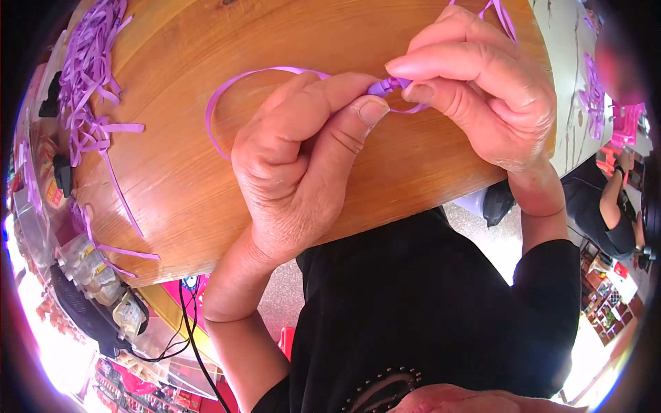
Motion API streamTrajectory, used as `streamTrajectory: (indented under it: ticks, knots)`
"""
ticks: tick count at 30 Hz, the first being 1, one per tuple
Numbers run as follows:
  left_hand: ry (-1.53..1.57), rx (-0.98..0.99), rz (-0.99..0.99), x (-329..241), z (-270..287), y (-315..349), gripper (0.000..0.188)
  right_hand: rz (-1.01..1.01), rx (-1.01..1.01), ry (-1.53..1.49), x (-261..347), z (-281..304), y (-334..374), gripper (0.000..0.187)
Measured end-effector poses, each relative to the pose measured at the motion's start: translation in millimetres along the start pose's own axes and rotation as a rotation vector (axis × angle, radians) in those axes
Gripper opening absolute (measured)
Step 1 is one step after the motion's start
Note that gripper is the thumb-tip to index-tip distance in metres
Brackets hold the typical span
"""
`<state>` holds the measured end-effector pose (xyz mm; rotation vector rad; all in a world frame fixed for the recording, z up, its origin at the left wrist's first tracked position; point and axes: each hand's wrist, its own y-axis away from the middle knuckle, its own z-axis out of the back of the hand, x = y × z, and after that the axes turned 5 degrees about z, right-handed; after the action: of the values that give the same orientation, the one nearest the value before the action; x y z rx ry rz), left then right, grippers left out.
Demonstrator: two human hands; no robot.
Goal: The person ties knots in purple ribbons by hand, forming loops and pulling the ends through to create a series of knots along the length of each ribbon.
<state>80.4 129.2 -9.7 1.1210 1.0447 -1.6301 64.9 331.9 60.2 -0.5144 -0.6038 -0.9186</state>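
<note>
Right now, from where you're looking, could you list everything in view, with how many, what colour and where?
wooden table: one, brown, beneath the hands
held ribbon: one, purple, looping behind the left hand
ribbon pile: too tangled to count, purple, table's left edge
white surface: one, dark-veined, right of the table
more ribbons: uncounted, purple, on that surface
cables: several, black, lower left
packages: several, mixed, far left, blurred
other person: at least one, black clothing, right
black top: one, worn, bottom centre
left hand: one, bare, pinching the ribbon
right hand: one, bare, pinching the ribbon
</note>
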Motion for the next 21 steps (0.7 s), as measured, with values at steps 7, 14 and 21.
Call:
streamTrajectory:
  ticks: [7, 14, 21]
  knots:
    - [-0.022, 0.017, -0.046, 2, 1, 2, 0.015, -0.005, -0.051, -0.042, -4, -5, 2, 0.018]
    - [0.079, 0.022, 0.136, -4, 0, 4, 0.015, -0.005, -0.101, -0.084, -1, -15, -1, 0.018]
    - [0.096, 0.022, -0.017, -1, -1, 2, 0.014, -0.005, -0.152, -0.127, -3, -21, 2, 0.018]
